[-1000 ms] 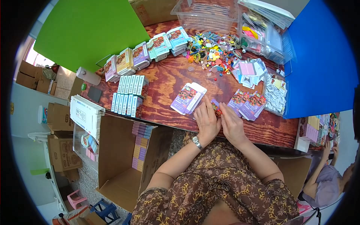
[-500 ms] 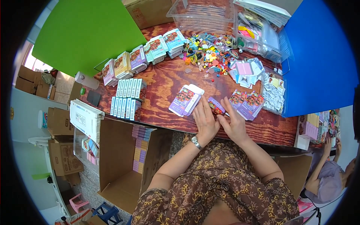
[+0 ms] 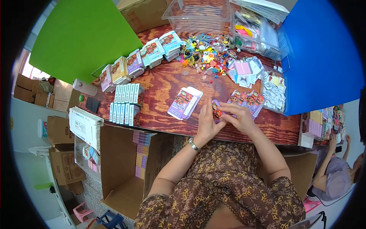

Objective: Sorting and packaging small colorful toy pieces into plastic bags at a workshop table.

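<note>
Between my hands, a small purple printed box (image 3: 216,110) stands near the table's front edge, partly covered by fingers. My left hand (image 3: 207,123) holds its left side, fingers pointing up and away from me. On the box's right side, my right hand (image 3: 239,117) has its fingers bent over the edge, closed on it. Just left of my left hand lies a short stack of flat purple cartons (image 3: 185,102). Beyond my right hand, more purple printed cartons (image 3: 247,100) rest on the wooden table (image 3: 160,91).
Carton stacks (image 3: 135,63) line the green panel (image 3: 84,38); finished boxes (image 3: 127,93) stand in two rows at left. Loose small trinkets (image 3: 207,51), paper cards (image 3: 244,68) and a tray of packets (image 3: 274,89) lie behind. A blue panel (image 3: 324,57) borders the right.
My right hand's fingers have bent from stretched out to closed over the box. The box now stands more upright between my hands. The whole view has shifted slightly.
</note>
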`<state>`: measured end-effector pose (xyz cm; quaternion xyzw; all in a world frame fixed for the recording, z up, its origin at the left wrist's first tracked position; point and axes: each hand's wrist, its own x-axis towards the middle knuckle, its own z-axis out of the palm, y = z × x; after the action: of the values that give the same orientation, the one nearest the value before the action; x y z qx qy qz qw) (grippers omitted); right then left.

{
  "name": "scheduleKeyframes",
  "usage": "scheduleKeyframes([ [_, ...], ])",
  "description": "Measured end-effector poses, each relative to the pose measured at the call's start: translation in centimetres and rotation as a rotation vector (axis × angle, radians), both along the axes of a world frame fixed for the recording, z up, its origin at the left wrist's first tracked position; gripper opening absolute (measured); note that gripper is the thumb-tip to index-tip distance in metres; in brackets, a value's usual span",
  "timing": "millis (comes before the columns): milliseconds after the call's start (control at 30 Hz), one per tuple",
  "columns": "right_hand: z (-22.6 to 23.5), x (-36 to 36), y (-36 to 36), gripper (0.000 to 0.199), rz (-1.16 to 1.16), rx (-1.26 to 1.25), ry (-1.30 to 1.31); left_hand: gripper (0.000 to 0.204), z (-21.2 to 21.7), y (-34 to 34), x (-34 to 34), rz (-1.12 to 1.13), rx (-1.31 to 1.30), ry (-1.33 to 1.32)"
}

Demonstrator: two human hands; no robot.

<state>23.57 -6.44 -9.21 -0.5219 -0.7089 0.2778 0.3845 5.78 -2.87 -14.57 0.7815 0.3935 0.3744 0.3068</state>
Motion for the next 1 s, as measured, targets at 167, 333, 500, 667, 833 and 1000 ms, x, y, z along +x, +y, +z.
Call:
scheduleKeyframes([
  [167,0.9,0.4,0.4,0.031,-0.030,0.016,-0.005,0.102,1.2,0.4,-0.2,-0.019,0.022,0.060],
  [333,0.1,4.5,1.9,0.038,-0.221,0.020,-0.189,0.103,0.0,4.2,-3.5,0.127,0.119,0.199],
  [500,-1.5,7.7,2.3,0.042,-0.240,0.045,-0.502,0.105,-1.3,7.2,-6.7,0.350,0.122,0.690],
  [667,-1.5,7.6,2.8,0.043,-0.261,0.144,-0.577,0.108,-1.3,8.3,-7.7,0.278,-0.028,0.644],
  [833,0.3,4.3,3.0,0.042,-0.221,0.227,-0.506,0.107,0.0,7.4,-8.0,0.354,0.014,0.385],
  [1000,1.7,-2.1,2.2,0.042,-0.105,0.341,-0.348,0.110,2.6,4.4,-5.3,0.381,0.111,0.151],
])
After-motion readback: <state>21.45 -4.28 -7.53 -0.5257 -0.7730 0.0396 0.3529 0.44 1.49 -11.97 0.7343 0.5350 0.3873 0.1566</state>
